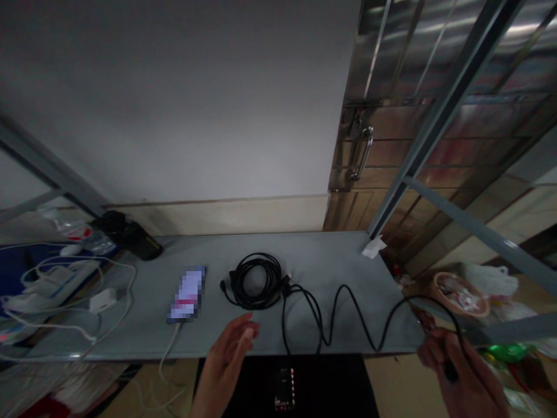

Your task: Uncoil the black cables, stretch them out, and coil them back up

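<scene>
My right hand [463,366], at the lower right past the shelf's end, is closed around the end of a black cable [344,290]. A dark plug-like end [451,371] shows below its fingers. From there the cable runs in loose waves left across the grey tabletop [313,249] to a coiled black cable bundle [256,281]. My left hand [228,357] hovers near the front edge, just below the coil, its fingers loosely bent and nothing in them. A black flat object [331,386] with small lit marks sits at the bottom, below the table edge.
Left of the coil lies a phone [187,295] with a white cable plugged in. Farther left are a black bottle [130,235], a clear plastic bottle [80,229], a white charger [103,299] and a power strip [52,287]. Metal posts [418,151] frame the table; a basket [461,295] stands beyond it.
</scene>
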`<state>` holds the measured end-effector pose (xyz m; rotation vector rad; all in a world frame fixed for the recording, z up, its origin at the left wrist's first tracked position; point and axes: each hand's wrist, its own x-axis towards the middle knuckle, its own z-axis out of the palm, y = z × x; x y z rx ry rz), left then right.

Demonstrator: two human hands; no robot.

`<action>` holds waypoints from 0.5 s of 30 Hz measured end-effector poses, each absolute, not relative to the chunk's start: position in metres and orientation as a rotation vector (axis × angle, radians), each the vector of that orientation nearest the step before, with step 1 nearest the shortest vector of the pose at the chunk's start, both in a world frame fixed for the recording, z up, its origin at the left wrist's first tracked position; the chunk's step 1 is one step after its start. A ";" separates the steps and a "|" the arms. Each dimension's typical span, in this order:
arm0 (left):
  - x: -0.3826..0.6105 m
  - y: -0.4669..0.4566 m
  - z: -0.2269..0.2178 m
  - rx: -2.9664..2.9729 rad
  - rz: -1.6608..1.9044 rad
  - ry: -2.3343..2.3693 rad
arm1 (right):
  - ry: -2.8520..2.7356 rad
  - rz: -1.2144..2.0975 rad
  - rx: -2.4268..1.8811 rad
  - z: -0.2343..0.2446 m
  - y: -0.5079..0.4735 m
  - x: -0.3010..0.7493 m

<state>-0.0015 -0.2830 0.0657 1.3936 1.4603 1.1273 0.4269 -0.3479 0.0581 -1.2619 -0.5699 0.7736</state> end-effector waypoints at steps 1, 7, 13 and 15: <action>0.008 -0.286 0.062 1.431 1.072 1.424 | -0.542 0.786 -1.247 0.057 -0.348 0.427; 0.065 -0.299 0.033 1.641 0.768 1.249 | -0.573 0.800 -1.248 0.045 -0.350 0.415; 0.106 -0.292 0.040 1.630 0.635 1.170 | -0.770 0.804 -1.418 0.023 -0.355 0.412; 0.105 -0.291 0.054 1.579 0.662 1.150 | -0.811 0.827 -1.457 0.017 -0.355 0.415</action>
